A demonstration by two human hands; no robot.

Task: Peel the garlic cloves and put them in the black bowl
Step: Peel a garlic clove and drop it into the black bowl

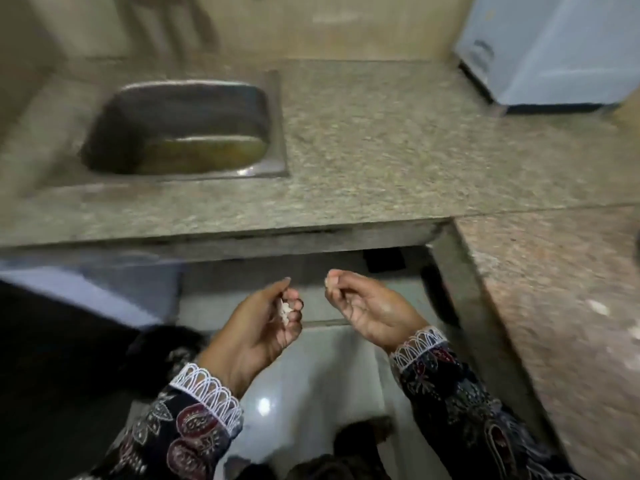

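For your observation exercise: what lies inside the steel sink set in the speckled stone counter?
Inside the steel sink only a yellowish-brown patch along its near wall shows. The picture is blurred; a drain cannot be made out.

We see both forearms reaching forward, wrists raised, in dark patterned sleeves with white lace cuffs. The left hand (pixel 263 327) is turned palm inward, its fingers curled, pinching small white bits. The right hand (pixel 367 308) sits just beside it, apart, fingers curled against the thumb at the tips.
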